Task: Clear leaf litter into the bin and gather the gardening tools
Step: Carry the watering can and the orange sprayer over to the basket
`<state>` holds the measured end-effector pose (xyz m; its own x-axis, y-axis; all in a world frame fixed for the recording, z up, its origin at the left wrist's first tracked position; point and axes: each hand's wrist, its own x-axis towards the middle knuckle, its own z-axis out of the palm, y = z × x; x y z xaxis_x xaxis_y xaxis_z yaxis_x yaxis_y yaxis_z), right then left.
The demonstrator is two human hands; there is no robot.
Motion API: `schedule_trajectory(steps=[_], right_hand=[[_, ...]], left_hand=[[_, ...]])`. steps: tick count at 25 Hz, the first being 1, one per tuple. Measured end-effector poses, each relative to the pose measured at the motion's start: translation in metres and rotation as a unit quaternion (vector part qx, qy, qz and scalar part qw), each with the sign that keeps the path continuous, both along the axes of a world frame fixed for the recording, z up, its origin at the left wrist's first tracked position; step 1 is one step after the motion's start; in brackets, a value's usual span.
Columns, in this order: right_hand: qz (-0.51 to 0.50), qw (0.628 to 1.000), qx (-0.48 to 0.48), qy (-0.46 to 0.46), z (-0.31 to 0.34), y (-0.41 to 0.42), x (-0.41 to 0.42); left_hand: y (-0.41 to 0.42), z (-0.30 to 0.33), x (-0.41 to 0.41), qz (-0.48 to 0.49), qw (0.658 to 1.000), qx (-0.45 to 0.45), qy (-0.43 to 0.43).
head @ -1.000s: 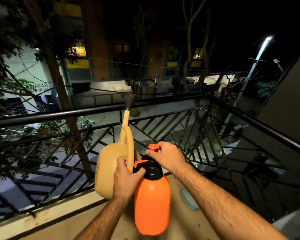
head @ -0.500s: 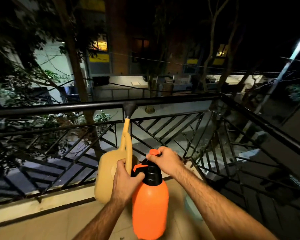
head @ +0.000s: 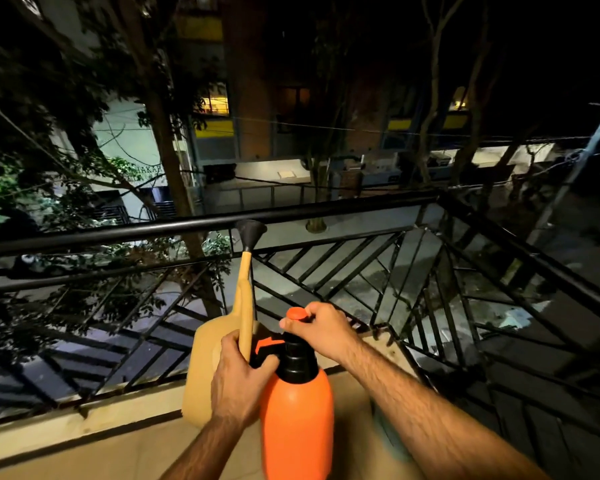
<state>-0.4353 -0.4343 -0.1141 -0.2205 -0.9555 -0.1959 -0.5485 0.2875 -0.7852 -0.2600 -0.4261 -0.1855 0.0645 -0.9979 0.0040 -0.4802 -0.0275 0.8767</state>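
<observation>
**Both hands carrying the watering tools at the railing**

Both hands are gripping a tool each, held up side by side in front of the person's chest. The left hand (head: pixel 238 382) is curling around the handle of the tan watering can (head: pixel 207 368), with its thumb reaching across toward the black trigger of the neighbouring sprayer. The right hand (head: pixel 321 329) is closing over the top of the orange pressure sprayer (head: pixel 297 417), its fingers wrapping the orange pump knob (head: pixel 297 313).

The two tools are hanging just beside one another, touching or nearly so at the neck of the sprayer. The sprayer's long axis is running upright, its body dropping below the hands toward the bottom of the view. The can's spout is rising away from the person, and its black rose (head: pixel 250 232) is pointing up toward the balcony railing (head: pixel 153 228), which is standing just ahead.

No bin and no leaf litter are showing in this view, so where the tools are meant to go cannot be told. As a judgement, the gathering step is under way, and the coming move is likely turning on keeping the sprayer vertical while both are carried clear of the railing; the can's long spout is the part most apt to catch on the bars.
</observation>
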Motion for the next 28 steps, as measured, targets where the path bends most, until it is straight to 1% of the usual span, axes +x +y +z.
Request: schedule_trajectory(steps=[4, 8, 11, 17, 19, 21, 23, 25, 28], right_hand=[[-0.014, 1.000, 0.025, -0.003, -0.012, -0.008, 0.018], [0.067, 0.993, 0.099, -0.002, -0.017, -0.012, 0.039], [0.111, 0.985, 0.131, -0.014, -0.019, -0.008, 0.050], [0.087, 0.985, 0.146, 0.012, -0.046, -0.010, 0.047], [0.094, 0.983, 0.154, 0.028, -0.052, -0.016, 0.034], [0.099, 0.983, 0.144, 0.050, -0.058, -0.021, 0.016], [0.097, 0.984, 0.132, 0.071, -0.067, -0.023, -0.011], [0.085, 0.984, 0.125, 0.092, -0.080, -0.024, -0.040], [0.090, 0.981, 0.120, 0.120, -0.109, -0.023, -0.074]], left_hand=[[-0.017, -0.002, 0.020, -0.033, 0.999, 0.011, -0.008], [-0.032, -0.014, 0.049, -0.061, 0.998, 0.025, -0.015], [-0.043, -0.026, 0.068, -0.062, 0.996, 0.057, 0.012], [-0.042, -0.053, 0.075, -0.081, 0.985, 0.127, 0.081], [-0.038, -0.057, 0.067, -0.067, 0.979, 0.149, 0.121], [-0.039, -0.057, 0.056, -0.039, 0.977, 0.145, 0.154], [-0.037, -0.058, 0.040, 0.016, 0.972, 0.136, 0.190], [-0.036, -0.059, 0.023, 0.067, 0.955, 0.161, 0.239], [-0.036, -0.079, 0.001, 0.101, 0.947, 0.192, 0.237]])
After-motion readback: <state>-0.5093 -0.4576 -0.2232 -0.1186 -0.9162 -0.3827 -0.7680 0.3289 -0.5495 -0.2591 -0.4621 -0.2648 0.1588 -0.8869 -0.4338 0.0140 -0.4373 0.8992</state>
